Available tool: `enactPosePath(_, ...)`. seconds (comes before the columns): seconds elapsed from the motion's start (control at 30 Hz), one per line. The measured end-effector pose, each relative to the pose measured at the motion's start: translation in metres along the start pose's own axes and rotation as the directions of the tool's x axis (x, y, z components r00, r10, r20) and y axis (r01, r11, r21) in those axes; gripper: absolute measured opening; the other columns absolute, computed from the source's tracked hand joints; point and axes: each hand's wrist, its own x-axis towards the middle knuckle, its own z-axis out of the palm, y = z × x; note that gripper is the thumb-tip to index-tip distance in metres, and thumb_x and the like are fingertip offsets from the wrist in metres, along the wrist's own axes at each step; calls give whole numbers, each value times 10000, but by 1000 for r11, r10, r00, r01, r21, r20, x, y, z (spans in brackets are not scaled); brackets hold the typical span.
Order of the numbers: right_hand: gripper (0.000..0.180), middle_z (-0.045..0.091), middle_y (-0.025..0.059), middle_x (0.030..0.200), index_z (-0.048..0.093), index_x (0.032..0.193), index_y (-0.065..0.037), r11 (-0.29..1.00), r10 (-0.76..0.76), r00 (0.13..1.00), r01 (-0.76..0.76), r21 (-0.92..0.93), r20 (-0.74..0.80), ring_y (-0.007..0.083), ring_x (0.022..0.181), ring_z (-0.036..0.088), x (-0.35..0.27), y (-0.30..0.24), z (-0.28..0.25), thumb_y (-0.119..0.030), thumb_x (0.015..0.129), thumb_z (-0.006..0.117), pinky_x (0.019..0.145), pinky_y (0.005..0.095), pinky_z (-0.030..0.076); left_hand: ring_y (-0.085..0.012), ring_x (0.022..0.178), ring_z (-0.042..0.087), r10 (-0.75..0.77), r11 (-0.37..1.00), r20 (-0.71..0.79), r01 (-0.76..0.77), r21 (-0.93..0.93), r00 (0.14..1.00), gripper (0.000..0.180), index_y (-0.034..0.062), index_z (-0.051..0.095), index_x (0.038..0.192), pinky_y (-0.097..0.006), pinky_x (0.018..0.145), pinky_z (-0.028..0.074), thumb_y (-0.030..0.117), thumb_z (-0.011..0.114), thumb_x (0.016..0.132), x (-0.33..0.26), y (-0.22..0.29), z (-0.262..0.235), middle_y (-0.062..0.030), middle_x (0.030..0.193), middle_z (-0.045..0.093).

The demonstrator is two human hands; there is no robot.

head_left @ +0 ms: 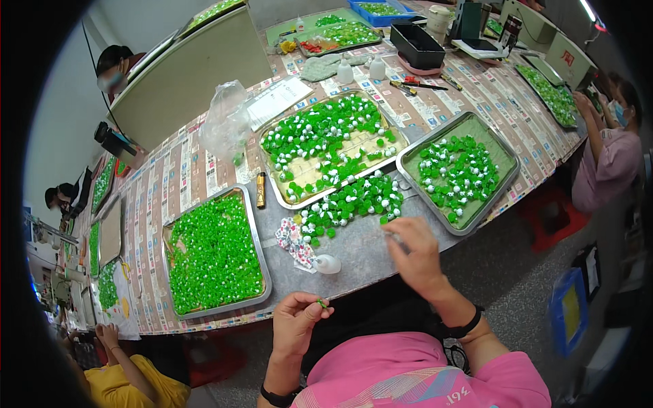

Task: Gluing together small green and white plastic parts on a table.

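Observation:
My left hand point(296, 325) is closed in front of my body. Its thumb and fingertips pinch a small green plastic piece point(322, 303). Over the front edge of the table, my right hand point(416, 255) reaches forward with its fingers bent and apart. Its fingertips are beside a green piece point(384, 219) at the edge of a loose pile of green and white pieces point(350, 206), and I see nothing held in it. Left of the pile are a crumpled patterned cloth point(294, 243) and a small white squeeze bottle point(327, 264).
Metal trays of green pieces stand at the left point(265, 272), centre point(277, 191) and right point(511, 158). A dark marker-like tube point(260, 190) lies between two of them. Behind are a clear plastic bag point(226, 122), papers point(279, 102) and a black bin point(416, 49). Other people sit around the table.

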Motion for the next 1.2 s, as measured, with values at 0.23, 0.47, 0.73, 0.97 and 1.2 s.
enactPosePath(0.23, 161, 614, 82, 823, 630, 856, -64, 975, 28, 1000, -30, -219, -10, 289, 781, 560, 5, 17, 2, -95, 723, 715, 680, 376, 458, -174, 741, 635, -44, 999, 65, 45, -10, 997, 113, -40, 593, 934, -346, 781, 555, -16, 641, 835, 4, -3, 10, -150, 900, 654)
enactPosePath(0.47, 163, 613, 95, 868, 674, 904, -35, 958, 203, 969, -226, 174, 142, 203, 721, 618, -1, 5, 2, -1, 745, 657, 621, 287, 496, -168, 732, 616, -58, 996, 30, 56, 68, 998, 88, -19, 577, 923, -388, 811, 546, -14, 622, 847, 2, -3, 10, -141, 902, 638)
enactPosePath(0.73, 187, 624, 78, 966, 669, 947, -9, 666, 130, 847, -460, 587, 515, 132, 864, 633, -31, -46, -1, 46, 768, 667, 734, 221, 522, -173, 753, 636, -79, 996, 95, 75, 40, 992, 137, -28, 598, 989, -338, 773, 557, 32, 621, 868, 4, -5, 14, -145, 923, 654)
enactPosePath(0.97, 199, 630, 105, 974, 655, 953, 1, 686, 75, 863, -409, 602, 500, 163, 824, 661, -33, -54, 4, 60, 763, 659, 722, 247, 546, -144, 757, 634, -80, 996, 106, 75, 43, 991, 142, -27, 615, 999, -261, 710, 536, 36, 623, 872, 3, -6, 13, -120, 920, 661)
enactPosePath(1.2, 198, 655, 107, 951, 657, 947, -6, 736, 49, 870, -363, 571, 490, 152, 804, 661, -32, -54, 6, 44, 755, 669, 701, 244, 542, -129, 747, 626, -89, 995, 112, 83, 57, 990, 138, -30, 623, 994, -241, 693, 524, 31, 627, 871, 4, -5, 14, -110, 920, 663)
